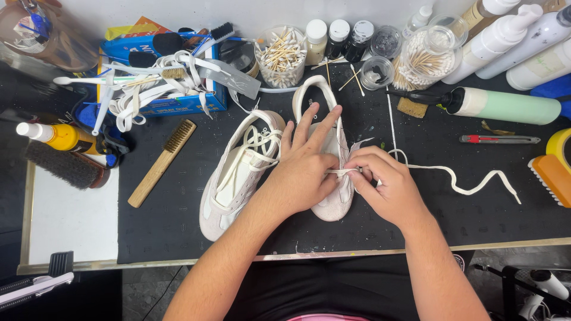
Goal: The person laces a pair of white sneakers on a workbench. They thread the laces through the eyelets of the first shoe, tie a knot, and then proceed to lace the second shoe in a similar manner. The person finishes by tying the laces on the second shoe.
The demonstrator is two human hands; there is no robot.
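White flat lace [458, 181] through suede shoe [333, 178]

Two shoes [238, 172] on mat [476, 208]; wooden brush [162, 161] left.

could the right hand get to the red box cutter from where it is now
Probably yes. The right hand is pinching the lace, but the mat between it and the red box cutter looks free apart from that loose lace.
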